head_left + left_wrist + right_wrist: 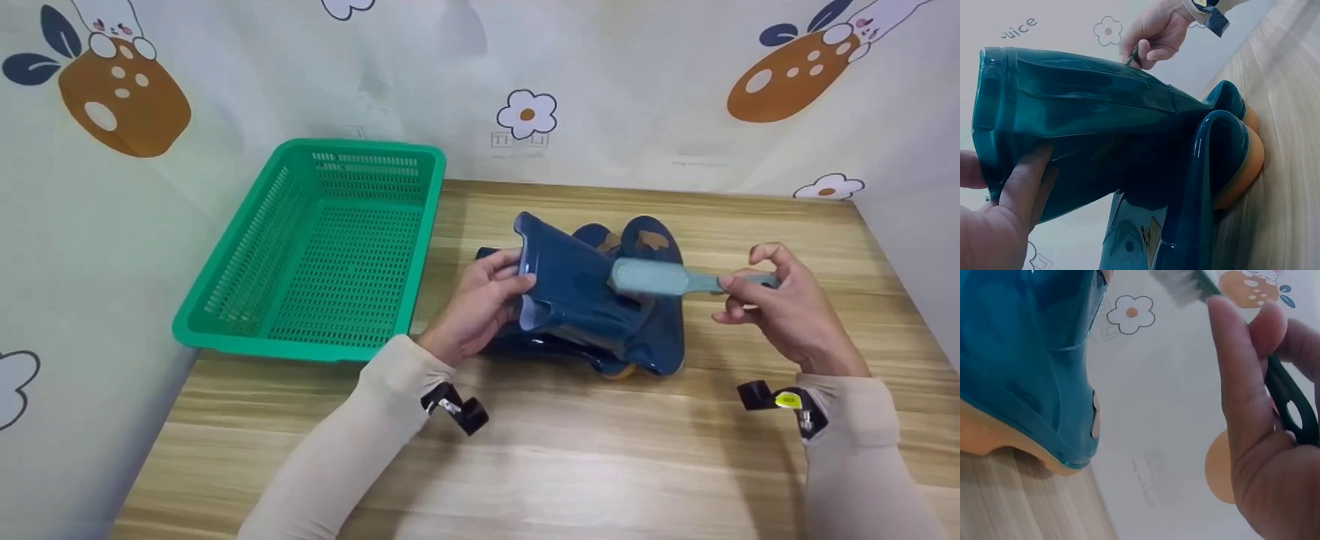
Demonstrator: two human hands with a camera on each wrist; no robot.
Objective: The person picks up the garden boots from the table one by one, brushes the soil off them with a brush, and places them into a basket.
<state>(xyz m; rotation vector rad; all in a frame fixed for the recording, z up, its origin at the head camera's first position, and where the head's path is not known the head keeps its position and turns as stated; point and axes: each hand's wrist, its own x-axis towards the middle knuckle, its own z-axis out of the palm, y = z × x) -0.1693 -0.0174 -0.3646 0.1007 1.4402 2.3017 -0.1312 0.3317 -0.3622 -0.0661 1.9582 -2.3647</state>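
Note:
A pair of glossy dark blue rain boots with tan soles is in the middle of the table. My left hand [480, 304] grips the open top of the nearer-held boot [562, 262], thumb outside the rim; its shaft is tilted toward the left. The other boot [1185, 225] is beside it, partly covered in the head view. Between thumb and fingers, my right hand [787, 307] pinches the handle of a pale green scrub brush [649, 277]. The brush head lies over the held boot's shaft, with white bristles [1179, 284] blurred; whether they touch it I cannot tell.
A green perforated plastic basket [349, 270] stands at the left, close to my left forearm. The wood-grain table [570, 465] ends at a wall covering [637, 97] printed with flowers and fruit.

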